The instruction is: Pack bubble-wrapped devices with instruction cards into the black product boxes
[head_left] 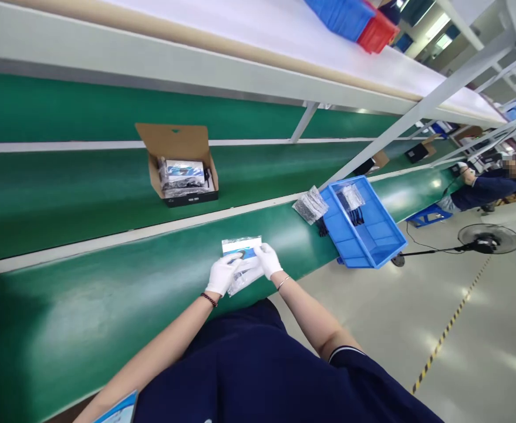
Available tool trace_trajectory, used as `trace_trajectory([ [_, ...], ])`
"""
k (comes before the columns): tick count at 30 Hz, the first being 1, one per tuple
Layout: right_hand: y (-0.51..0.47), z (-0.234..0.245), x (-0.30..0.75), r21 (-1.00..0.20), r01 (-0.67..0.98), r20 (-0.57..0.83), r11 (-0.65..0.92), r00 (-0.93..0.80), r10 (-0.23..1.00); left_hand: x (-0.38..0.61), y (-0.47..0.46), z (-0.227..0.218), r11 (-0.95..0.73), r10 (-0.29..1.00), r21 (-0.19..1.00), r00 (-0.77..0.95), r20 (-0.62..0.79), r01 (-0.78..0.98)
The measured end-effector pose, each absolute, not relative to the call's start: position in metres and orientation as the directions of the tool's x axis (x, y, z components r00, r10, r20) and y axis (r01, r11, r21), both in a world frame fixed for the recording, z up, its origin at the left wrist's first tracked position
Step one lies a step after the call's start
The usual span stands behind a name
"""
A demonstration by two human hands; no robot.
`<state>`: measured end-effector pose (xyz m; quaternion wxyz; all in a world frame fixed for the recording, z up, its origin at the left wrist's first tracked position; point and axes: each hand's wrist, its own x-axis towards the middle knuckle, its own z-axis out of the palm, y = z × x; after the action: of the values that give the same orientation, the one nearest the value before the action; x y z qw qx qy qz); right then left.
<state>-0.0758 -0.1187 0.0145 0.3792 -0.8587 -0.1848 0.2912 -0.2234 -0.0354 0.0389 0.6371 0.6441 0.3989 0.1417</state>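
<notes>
Both my hands wear white gloves and hold a clear plastic bag with a white and blue leaflet point(242, 249) over the near green bench. My left hand point(223, 274) grips its left lower side. My right hand point(267, 259) pinches its right edge. An open cardboard box point(179, 165) with bagged contents stands on the green belt beyond, flap up.
A blue bin point(363, 226) with bagged black cables hangs over the bench edge at right; a loose bagged part point(310, 205) lies beside it. Another person point(489, 185) sits far right. A floor fan point(486, 239) stands on the grey floor. Blue and red bins point(357, 17) rest on the top shelf.
</notes>
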Motion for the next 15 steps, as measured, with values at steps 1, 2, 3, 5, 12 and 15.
trace_trajectory([
  [1,-0.116,0.016,-0.06,-0.758,0.118,-0.357,-0.641,0.748,0.559,-0.213,-0.035,0.041,0.129,0.724,0.935,0.614,-0.316,0.329],
  [2,-0.114,0.018,-0.036,-0.749,0.139,-0.353,-0.648,0.744,0.568,-0.206,-0.033,0.043,0.117,0.749,0.934,0.588,-0.306,0.338],
  [3,-0.115,0.02,-0.005,-0.732,0.159,-0.345,-0.663,0.752,0.562,-0.202,-0.031,0.043,0.115,0.771,0.929,0.558,-0.307,0.352],
  [5,-0.122,0.025,0.073,-0.674,0.186,-0.313,-0.715,0.804,0.505,-0.202,-0.028,0.041,0.126,0.811,0.907,0.484,-0.327,0.402],
  [12,-0.165,0.001,0.247,-0.449,0.204,-0.28,-0.87,0.892,0.354,-0.208,-0.06,0.043,0.24,0.882,0.791,0.214,-0.42,0.563],
  [15,-0.172,-0.012,0.235,-0.45,0.238,-0.314,-0.861,0.86,0.402,-0.195,-0.075,0.048,0.286,0.875,0.773,0.174,-0.451,0.566],
])
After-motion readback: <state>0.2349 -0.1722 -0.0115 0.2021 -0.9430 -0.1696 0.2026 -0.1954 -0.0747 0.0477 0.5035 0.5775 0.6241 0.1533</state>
